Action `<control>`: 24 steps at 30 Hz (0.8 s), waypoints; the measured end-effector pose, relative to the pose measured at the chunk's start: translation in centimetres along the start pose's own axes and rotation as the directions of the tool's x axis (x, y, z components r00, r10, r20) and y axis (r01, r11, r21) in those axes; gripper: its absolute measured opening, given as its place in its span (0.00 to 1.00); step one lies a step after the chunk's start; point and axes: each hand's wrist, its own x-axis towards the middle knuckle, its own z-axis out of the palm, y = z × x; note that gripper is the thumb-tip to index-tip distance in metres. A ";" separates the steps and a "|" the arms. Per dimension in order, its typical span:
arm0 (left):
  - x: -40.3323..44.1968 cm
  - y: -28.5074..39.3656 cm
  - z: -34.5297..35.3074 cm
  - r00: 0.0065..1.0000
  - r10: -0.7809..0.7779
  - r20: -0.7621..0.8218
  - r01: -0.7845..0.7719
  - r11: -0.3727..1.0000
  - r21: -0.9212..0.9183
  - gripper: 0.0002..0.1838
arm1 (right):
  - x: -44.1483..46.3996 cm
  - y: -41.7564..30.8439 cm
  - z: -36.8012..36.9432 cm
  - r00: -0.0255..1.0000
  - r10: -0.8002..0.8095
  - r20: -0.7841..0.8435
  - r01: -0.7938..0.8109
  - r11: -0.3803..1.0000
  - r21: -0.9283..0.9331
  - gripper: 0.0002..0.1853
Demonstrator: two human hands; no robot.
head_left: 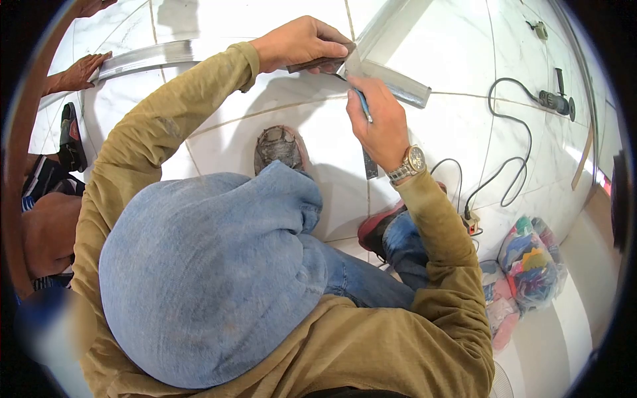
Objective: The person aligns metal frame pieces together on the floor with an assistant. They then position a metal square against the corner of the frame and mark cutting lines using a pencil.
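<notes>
My left hand [300,45] is closed round a dark flat piece [312,63], held against a joint of metal profiles. In my right hand [379,123], a blue pencil-like tool [362,103] lies between thumb and fingers, its tip near the joint. One metal profile [152,56] runs off to the left, another [385,26] slants up to the right, and a short end [405,89] sticks out beside my right hand. A dark flat strip [369,162] lies on the floor, partly hidden behind my right wrist.
An angle grinder [556,103] with a black cable lies at the right, near a power socket [471,223]. Plastic bags [531,265] sit at the lower right. At the left, a co-worker's hand [79,73] touches the long profile. My shoe [280,146] stands below the joint.
</notes>
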 end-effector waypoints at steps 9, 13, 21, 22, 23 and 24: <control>-0.2 0.2 0.3 1.000 0.004 -0.027 -0.005 1.000 -0.025 0.16 | 0.2 -0.1 0.0 1.000 0.008 -0.006 -0.008 1.000 -0.010 0.13; 0.0 0.3 0.1 1.000 -0.001 -0.007 0.001 1.000 -0.011 0.16 | 0.6 0.5 0.3 0.999 -0.022 -0.031 0.022 1.000 -0.019 0.13; -0.3 0.7 0.1 1.000 -0.023 0.001 0.023 1.000 -0.007 0.16 | 0.6 0.4 -0.4 0.998 -0.061 -0.031 0.061 0.998 -0.010 0.12; -0.3 0.7 -0.1 1.000 -0.024 0.000 0.024 1.000 -0.006 0.16 | 0.1 0.0 -1.0 0.999 -0.020 0.030 0.021 1.000 -0.019 0.11; -0.4 0.8 -0.2 0.999 -0.036 0.023 0.036 0.999 -0.005 0.17 | -0.5 -0.4 -1.5 0.996 0.021 0.090 -0.018 0.999 -0.030 0.11; -0.4 0.8 -0.3 0.998 -0.046 0.046 0.046 0.999 -0.005 0.18 | -1.0 -0.4 -1.9 0.996 0.019 0.089 -0.017 0.999 -0.030 0.11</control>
